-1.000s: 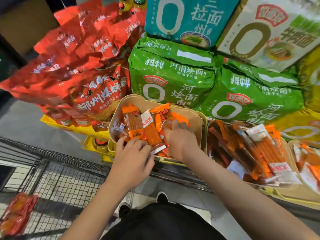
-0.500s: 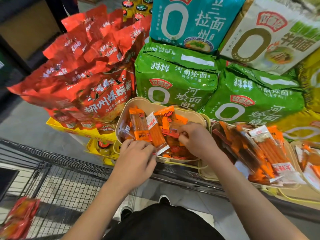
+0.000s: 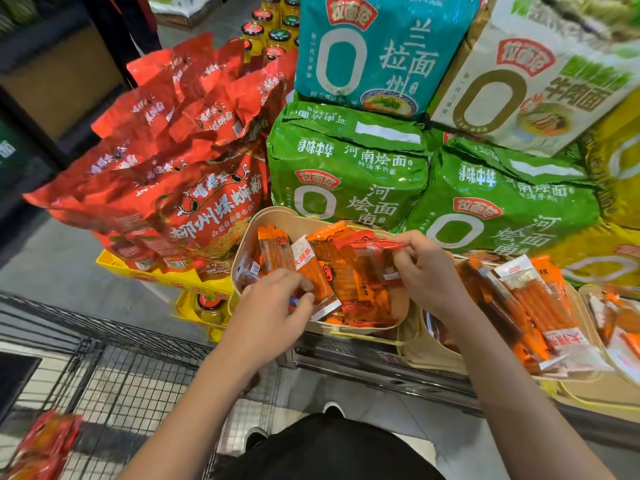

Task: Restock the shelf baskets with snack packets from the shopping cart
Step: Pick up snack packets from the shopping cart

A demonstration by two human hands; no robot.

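Hands are both in the basket (image 3: 266,216): a red packet (image 3: 375,244) is pinched by the right hand (image 3: 427,271), and an orange packet (image 3: 313,275) seems gripped by the left hand (image 3: 273,306). Packets should be laid flat inside its rim.

"What kind of place is this?"

"A shop — a food shop. See the big green noodle bags (image 3: 346,168) piled up, and the red bags (image 3: 194,188) next to them, lots of the same kind."

"And those?"

"Jars with lids (image 3: 270,32) in rows at the back. Little orange snack packets (image 3: 346,268) sit in a cream basket (image 3: 277,216) on the shelf — and a wire shopping cart (image 3: 114,372) stands right in front."
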